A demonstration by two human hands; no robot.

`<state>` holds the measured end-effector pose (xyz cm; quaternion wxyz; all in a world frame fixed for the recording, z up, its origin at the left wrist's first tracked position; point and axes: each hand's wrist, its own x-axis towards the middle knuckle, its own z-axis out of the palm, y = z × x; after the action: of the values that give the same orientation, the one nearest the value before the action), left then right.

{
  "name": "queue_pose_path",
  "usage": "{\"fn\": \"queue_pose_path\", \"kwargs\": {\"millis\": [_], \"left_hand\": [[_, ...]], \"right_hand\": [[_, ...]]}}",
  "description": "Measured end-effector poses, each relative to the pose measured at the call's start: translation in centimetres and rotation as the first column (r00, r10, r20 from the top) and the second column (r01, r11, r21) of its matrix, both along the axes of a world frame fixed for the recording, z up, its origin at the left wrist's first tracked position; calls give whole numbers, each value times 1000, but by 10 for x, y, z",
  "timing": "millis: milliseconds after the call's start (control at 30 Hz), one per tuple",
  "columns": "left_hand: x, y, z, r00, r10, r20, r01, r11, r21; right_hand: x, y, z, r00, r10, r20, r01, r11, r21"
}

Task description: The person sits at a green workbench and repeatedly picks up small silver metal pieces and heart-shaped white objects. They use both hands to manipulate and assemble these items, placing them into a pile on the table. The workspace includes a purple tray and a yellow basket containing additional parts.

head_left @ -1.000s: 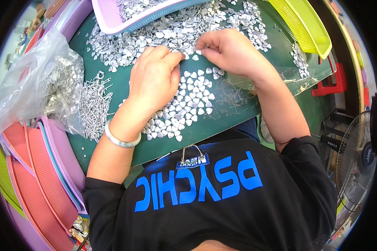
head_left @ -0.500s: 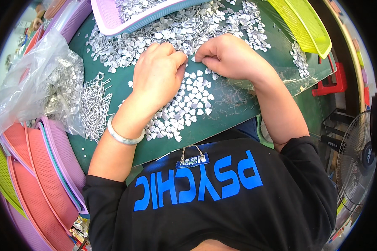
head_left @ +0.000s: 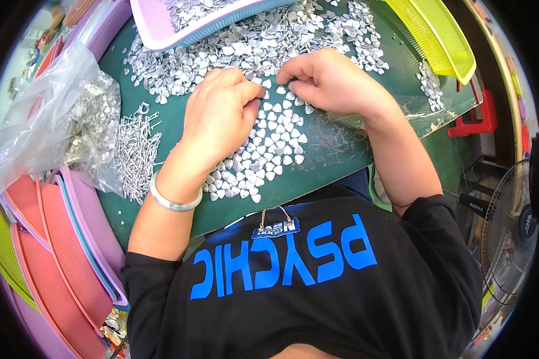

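Both hands work over a spread of small silver heart-shaped metal pieces (head_left: 269, 149) on a green table mat (head_left: 335, 173). The left hand (head_left: 218, 116) is curled, fingertips pinched together near the right hand (head_left: 329, 81), which is likewise curled; whatever either pinches is hidden under the fingers and cannot be made out. The hearts are far too many to count. One silver bangle (head_left: 173, 200) circles the left wrist. One pile of thin metal pins (head_left: 135, 149) lies left of the hearts, beside one clear plastic bag (head_left: 54, 119) of more pieces. One purple tray (head_left: 161, 27), cut off at the top, holds further hearts. Stacked pink baskets (head_left: 60, 257) and yellow-green baskets (head_left: 437, 36) are partly out of frame.
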<state>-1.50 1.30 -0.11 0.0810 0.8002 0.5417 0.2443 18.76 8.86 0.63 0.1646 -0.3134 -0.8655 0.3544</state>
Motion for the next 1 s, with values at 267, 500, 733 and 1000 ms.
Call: {"fn": "queue_pose_path", "kwargs": {"millis": [267, 500, 733, 1000], "left_hand": [[0, 0, 3, 998, 17, 56, -18, 1000, 21], [10, 9, -3, 999, 10, -34, -8, 997, 79], [12, 12, -6, 1000, 15, 18, -17, 993, 117], [7, 8, -3, 996, -54, 67, 51, 998, 41]], "right_hand": [[6, 5, 1, 996, -85, 9, 84, 996, 25], [4, 7, -6, 991, -123, -50, 125, 992, 32], [-9, 2, -8, 982, -178, 66, 159, 962, 220], [-6, 1, 2, 993, -76, 91, 72, 996, 46]]}}
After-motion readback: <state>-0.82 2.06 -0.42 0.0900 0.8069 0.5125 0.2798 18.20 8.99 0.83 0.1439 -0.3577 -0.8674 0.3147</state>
